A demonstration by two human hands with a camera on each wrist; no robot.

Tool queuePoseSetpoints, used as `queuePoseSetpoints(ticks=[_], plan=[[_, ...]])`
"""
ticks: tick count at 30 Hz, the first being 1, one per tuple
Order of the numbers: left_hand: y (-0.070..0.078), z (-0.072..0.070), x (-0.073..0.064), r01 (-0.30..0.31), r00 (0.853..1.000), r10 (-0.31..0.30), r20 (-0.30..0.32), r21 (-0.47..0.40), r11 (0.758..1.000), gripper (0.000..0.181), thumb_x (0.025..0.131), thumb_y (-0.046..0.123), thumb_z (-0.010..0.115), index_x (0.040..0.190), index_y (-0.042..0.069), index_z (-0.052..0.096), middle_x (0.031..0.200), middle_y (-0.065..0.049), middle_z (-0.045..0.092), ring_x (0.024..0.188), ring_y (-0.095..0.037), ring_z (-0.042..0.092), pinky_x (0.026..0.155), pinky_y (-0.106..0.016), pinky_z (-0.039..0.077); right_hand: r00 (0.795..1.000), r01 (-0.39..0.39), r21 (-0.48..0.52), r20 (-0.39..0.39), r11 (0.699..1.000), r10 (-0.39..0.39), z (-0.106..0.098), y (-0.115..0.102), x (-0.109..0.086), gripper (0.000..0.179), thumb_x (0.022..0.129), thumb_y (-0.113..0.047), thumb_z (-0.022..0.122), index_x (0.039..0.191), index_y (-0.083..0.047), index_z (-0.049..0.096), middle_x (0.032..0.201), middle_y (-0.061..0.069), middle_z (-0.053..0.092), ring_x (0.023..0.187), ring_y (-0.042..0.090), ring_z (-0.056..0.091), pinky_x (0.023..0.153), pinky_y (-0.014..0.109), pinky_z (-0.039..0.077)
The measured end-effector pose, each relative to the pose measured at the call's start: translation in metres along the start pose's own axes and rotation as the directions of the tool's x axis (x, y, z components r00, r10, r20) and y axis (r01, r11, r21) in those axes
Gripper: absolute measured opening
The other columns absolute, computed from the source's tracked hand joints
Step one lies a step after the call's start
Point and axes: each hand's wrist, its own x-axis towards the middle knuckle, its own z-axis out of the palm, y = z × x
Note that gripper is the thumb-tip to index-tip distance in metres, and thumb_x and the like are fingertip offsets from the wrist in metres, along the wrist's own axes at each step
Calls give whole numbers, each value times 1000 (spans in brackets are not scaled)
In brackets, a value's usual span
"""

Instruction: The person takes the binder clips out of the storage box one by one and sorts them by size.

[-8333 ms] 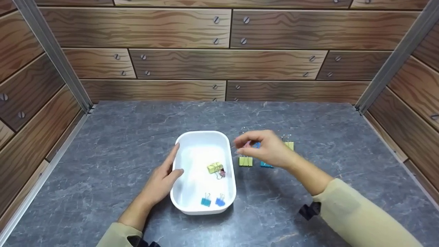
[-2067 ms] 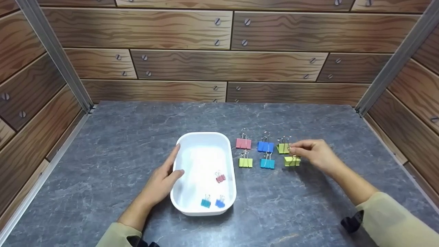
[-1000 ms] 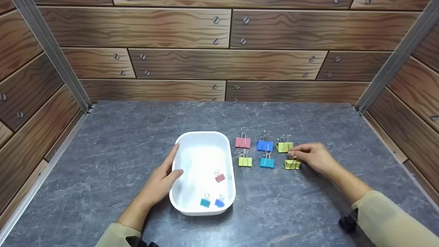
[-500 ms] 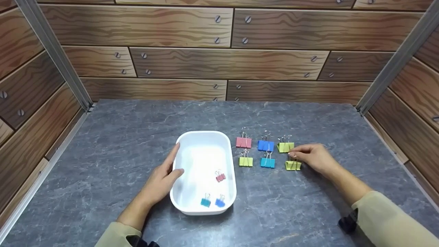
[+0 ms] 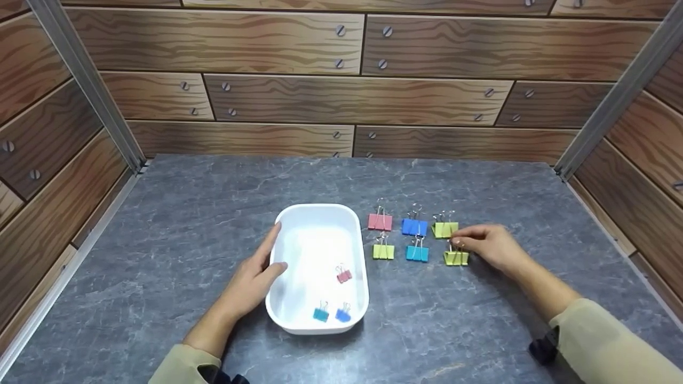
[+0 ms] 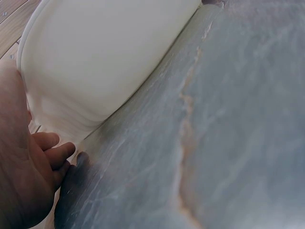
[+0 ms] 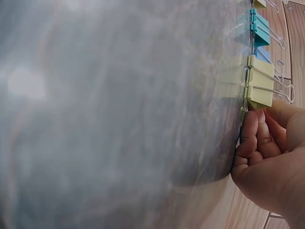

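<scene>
In the head view, a white plastic tub point(image 5: 272, 314) stands left of several binder clips. My left hand point(image 5: 253, 280) holds its left side, thumb over the rim; in the left wrist view its other fingers point(image 6: 59, 155) curl outside the wall. Inside lie small pink point(image 5: 344, 276), teal point(image 5: 320, 314) and blue point(image 5: 343, 316) binder clips. My right hand point(image 5: 493, 248) pinches at the wire handles of a yellow-green binder clip point(image 5: 456, 258) standing on the table. In the right wrist view that yellow-green clip point(image 7: 261, 81) hides the fingertips.
Right of the tub stand pink point(image 5: 380, 222), blue point(image 5: 414, 226) and yellow-green point(image 5: 445, 230) binder clips, with another yellow-green clip point(image 5: 383, 252) and a teal clip point(image 5: 417, 253) in front. Plank-patterned walls point(image 5: 352, 98) enclose the grey marbled tabletop point(image 5: 213, 197).
A yellow-green clip seen in the tub at first is gone from it. My right hand has moved right, away from the tub, and lowered a yellow-green clip slightly. The left hand keeps its place.
</scene>
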Motion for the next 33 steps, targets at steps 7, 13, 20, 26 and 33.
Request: queuePoseSetpoints(ticks=[7,13,20,26,33], plan=[[31,-6,-9,15,1000,-15,24,-13,1000,67,97,9,54,156,23,24,156,-7,29,140,-25,34,107,-44,35,1000,-18,60,3,998,18,-2,0,-4,35,88,-34,72,112,-8,74,107,8,71,95,17,62,79,24,47],[24,-4,-7,19,999,-18,30,-26,999,68,97,10,54,156,26,23,155,-9,30,139,-26,36,104,-46,39,999,-44,179,17,983,42,-9,-3,-7,40,89,-29,72,116,0,70,92,10,72,78,19,66,64,30,53],[-6,0,1,-7,1000,8,10,-15,1000,69,97,14,56,155,34,24,154,-3,33,137,-20,37,105,-44,38,998,57,169,-51,984,-49,-19,-24,-9,35,91,-26,70,115,-1,70,105,16,71,89,20,69,74,30,55],[-10,-1,3,-30,999,30,16,-8,1000,69,97,17,56,155,35,23,154,3,32,137,-14,36,105,-43,37,989,136,161,-76,978,-125,-18,-61,-14,30,91,-28,70,112,-8,72,105,13,71,90,19,67,75,27,54],[-9,-1,3,-24,1000,24,17,-1,1000,69,97,18,56,155,35,23,154,0,34,136,-16,39,103,-44,39,977,210,190,-10,959,-212,3,-104,-18,22,91,-18,69,111,-7,72,104,11,71,92,26,67,75,28,55]])
